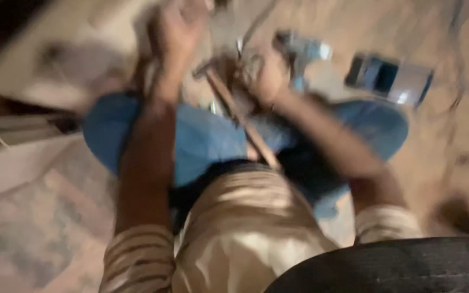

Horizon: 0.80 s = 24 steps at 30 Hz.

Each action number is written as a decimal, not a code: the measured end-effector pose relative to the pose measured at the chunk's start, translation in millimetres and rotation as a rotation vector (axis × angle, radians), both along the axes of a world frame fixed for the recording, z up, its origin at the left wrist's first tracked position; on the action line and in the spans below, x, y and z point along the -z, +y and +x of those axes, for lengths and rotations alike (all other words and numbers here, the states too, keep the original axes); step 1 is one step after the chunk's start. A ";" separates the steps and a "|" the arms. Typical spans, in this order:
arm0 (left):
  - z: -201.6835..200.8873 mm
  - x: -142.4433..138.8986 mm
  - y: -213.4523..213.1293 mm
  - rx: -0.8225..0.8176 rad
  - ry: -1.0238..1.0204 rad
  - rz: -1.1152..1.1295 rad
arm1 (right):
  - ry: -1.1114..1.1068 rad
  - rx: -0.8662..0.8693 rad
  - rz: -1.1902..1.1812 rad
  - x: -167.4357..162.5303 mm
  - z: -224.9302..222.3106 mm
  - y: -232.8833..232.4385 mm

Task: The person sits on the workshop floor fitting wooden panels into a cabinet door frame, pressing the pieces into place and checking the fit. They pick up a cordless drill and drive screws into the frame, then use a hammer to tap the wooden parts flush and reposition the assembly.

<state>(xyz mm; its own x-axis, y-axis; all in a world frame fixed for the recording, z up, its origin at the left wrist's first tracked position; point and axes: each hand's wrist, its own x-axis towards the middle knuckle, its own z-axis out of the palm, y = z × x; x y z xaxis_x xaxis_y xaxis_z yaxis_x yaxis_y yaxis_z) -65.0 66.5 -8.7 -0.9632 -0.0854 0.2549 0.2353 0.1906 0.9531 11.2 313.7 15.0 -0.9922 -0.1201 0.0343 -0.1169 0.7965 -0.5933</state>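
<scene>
A hammer [240,116] with a wooden handle is held in the right hand [264,73]. The left hand [172,32] grip is too blurred to be told.

There are two hands: one left hand [172,32] and one right hand [264,73]. There is one hammer [234,111] with a wooden handle lying across the lap. On the floor there is one blue power drill [302,54] and one blue-and-white box [389,78]. The picture is blurred, so smaller things cannot be counted.
</scene>
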 end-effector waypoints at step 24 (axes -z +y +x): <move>-45.1 -109.3 27.2 -0.177 0.400 -0.181 | 0.017 -0.095 -0.156 -268.3 22.3 54.2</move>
